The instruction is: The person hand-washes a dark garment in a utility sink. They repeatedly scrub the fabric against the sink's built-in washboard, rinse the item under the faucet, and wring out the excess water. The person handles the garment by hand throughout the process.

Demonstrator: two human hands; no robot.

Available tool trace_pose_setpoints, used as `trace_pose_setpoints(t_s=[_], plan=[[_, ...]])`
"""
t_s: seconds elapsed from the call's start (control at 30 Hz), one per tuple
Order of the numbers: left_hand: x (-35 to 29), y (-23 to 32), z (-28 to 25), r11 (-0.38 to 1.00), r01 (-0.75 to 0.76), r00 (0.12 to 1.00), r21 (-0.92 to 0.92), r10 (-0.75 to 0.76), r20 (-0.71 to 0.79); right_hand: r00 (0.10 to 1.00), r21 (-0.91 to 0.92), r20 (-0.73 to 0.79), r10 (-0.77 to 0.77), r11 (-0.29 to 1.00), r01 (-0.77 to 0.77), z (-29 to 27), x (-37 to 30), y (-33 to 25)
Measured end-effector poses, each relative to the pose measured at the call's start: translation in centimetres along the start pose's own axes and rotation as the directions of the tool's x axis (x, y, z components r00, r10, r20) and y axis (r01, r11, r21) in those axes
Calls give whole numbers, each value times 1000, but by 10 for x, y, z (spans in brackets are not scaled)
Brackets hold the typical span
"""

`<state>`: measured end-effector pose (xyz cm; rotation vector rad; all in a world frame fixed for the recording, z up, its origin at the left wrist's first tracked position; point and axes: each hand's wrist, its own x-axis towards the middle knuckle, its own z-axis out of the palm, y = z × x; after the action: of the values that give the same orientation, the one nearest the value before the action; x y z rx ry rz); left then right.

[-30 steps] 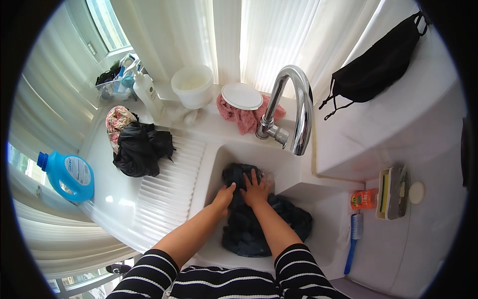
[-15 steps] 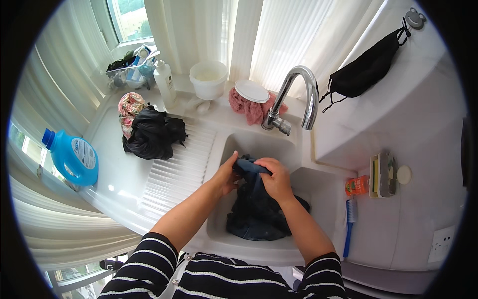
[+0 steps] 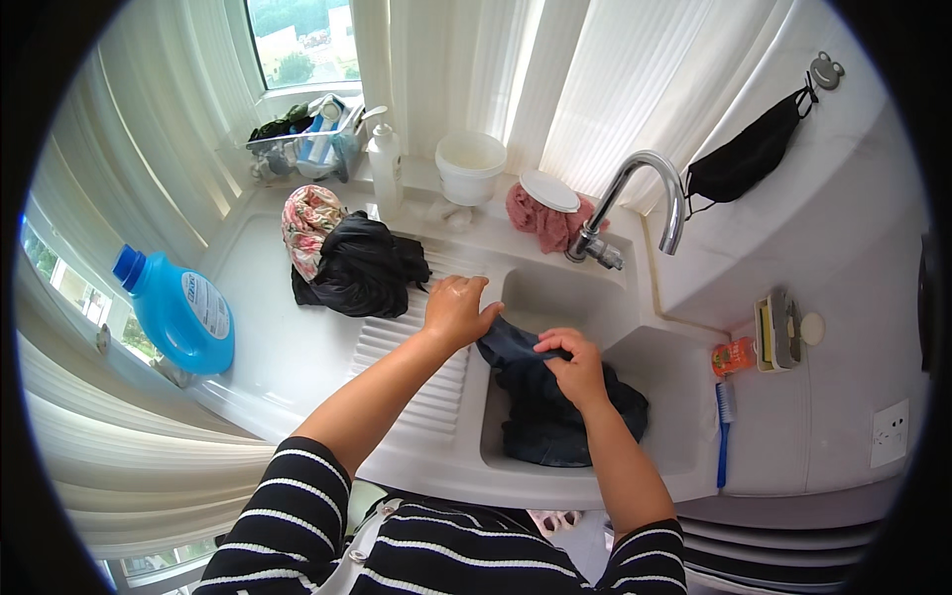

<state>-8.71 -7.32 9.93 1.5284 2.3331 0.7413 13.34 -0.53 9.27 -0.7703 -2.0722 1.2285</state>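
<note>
A wet dark blue garment (image 3: 555,412) lies bunched in the sink (image 3: 684,426), with one end raised toward the left rim. My right hand (image 3: 578,372) grips its upper fold, fingers curled over the cloth. At the raised end is my left hand (image 3: 458,309), its thumb apart from the stretched fingers and close to the cloth edge. Whether the left palm touches the fabric cannot be seen. On the ribbed drainboard (image 3: 416,372), left of the sink, rests a black garment (image 3: 362,263) against a floral cloth (image 3: 312,223).
A chrome faucet (image 3: 674,198) arches over the sink's back. Behind stand a pump bottle (image 3: 385,169), a white tub (image 3: 470,171) and a pink cloth (image 3: 540,220) under a lid. A blue detergent jug (image 3: 183,312) is at left; a blue brush (image 3: 724,436) lies at right.
My left hand has moved up and left, its fingers opening off the fold. The garment's upper end has stretched left. My right hand still grips it. The whole view has shifted.
</note>
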Motion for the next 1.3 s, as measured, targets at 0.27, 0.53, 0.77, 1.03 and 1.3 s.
trace_pose_setpoints(t_s=[0.27, 0.53, 0.77, 1.03, 1.3], plan=[[-13, -116, -22, 703, -61, 983, 709, 166, -80, 1000, 113, -7, -27, 993, 27, 66, -4, 6], [-43, -126, -55, 794, 171, 974, 583, -47, -221, 935, 383, -230, -270, 858, 342, 41, 43, -80], [-37, -128, -101, 664, 390, 918, 638, -336, -212, 847, 331, -103, -521, 785, 523, 110, 56, -100], [-67, -94, -20, 973, 16, 924, 231, 74, -375, 931, -324, 340, -128, 914, 244, 48, -1, 36], [-61, -88, -33, 968, 230, 970, -95, -236, -60, 773, -802, 76, 629, 500, -327, -37, -58, 107]])
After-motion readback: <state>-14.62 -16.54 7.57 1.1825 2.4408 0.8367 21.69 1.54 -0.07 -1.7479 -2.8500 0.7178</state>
